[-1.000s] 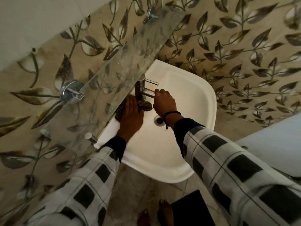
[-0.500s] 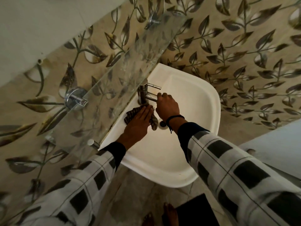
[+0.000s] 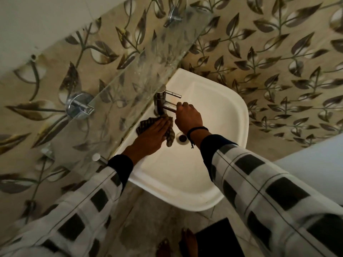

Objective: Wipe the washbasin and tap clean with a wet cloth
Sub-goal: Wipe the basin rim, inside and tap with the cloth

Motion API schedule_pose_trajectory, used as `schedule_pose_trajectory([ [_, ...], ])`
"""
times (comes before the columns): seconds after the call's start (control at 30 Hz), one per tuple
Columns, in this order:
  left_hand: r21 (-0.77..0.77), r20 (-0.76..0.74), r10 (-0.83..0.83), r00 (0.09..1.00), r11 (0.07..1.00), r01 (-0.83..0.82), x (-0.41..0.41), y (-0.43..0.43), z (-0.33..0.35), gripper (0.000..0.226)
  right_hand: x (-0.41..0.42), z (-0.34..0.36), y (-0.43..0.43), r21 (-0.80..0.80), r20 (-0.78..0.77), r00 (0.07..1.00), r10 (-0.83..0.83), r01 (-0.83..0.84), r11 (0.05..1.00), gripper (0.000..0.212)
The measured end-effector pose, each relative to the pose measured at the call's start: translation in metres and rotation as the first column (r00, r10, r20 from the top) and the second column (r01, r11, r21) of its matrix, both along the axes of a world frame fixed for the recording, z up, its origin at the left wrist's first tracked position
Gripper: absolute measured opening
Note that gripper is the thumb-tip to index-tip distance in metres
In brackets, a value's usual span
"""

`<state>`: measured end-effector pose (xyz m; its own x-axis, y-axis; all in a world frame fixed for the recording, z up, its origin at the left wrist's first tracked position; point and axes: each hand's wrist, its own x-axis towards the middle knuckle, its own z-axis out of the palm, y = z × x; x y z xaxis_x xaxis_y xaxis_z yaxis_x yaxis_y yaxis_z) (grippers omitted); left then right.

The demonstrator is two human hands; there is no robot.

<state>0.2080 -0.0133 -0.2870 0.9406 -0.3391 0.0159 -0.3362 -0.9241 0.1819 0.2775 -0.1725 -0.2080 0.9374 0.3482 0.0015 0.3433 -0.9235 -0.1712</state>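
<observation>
Left hand (image 3: 154, 134) flat on cloth (image 3: 145, 123), right hand (image 3: 188, 117) gripping tap (image 3: 160, 103).
Cloth has been drawn off the tap base; washbasin (image 3: 239, 127) ledge is now being wiped.

no readable text or labels anywhere

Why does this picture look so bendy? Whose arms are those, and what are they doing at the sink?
No machine here: a person wears a camera on the head, so you look down along their arms in checked sleeves. The wide lens bends the picture. Below is a white ceramic washbasin under a clear glass shelf. The left hand presses a dark striped cloth flat on the basin's ledge beside the shiny metal tap. The right hand curls round the tap's spout.
</observation>
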Motion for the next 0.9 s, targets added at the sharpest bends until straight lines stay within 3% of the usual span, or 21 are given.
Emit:
schedule_pose_trajectory([
  [0.07,-0.060,-0.108,0.059,0.992,0.996,-0.066,-0.018,0.018,0.001,0.061,-0.001,0.000,-0.001,0.007,0.009,1.000,0.004,-0.004,1.000,0.041],
  [0.23,-0.011,-0.227,0.110,0.968,0.993,-0.115,-0.068,0.059,-0.003,0.067,-0.003,0.002,0.001,0.016,-0.012,1.000,-0.007,0.007,1.000,0.043],
  [0.37,-0.065,-0.184,0.209,0.960,0.972,-0.224,-0.078,0.040,0.004,0.083,-0.002,0.004,0.001,0.006,-0.029,1.000,-0.008,0.008,1.000,0.046],
  [0.47,-0.079,-0.126,0.293,0.948,0.949,-0.304,-0.051,0.022,0.009,0.071,-0.002,0.005,0.001,-0.016,-0.017,1.000,-0.002,0.002,1.000,0.047],
  [0.67,-0.082,-0.140,0.297,0.944,0.947,-0.310,0.000,0.015,0.005,0.065,-0.002,0.005,0.001,-0.030,0.000,1.000,0.011,-0.011,0.999,0.044],
  [0.77,-0.086,-0.081,0.262,0.962,0.959,-0.268,-0.023,0.015,0.003,0.064,-0.002,0.005,0.000,-0.030,0.003,1.000,0.009,-0.009,1.000,0.042],
  [0.9,-0.011,-0.155,0.267,0.951,0.962,-0.272,-0.077,0.026,0.010,0.063,-0.002,0.006,0.000,-0.036,0.001,1.000,0.006,-0.006,0.999,0.041],
])
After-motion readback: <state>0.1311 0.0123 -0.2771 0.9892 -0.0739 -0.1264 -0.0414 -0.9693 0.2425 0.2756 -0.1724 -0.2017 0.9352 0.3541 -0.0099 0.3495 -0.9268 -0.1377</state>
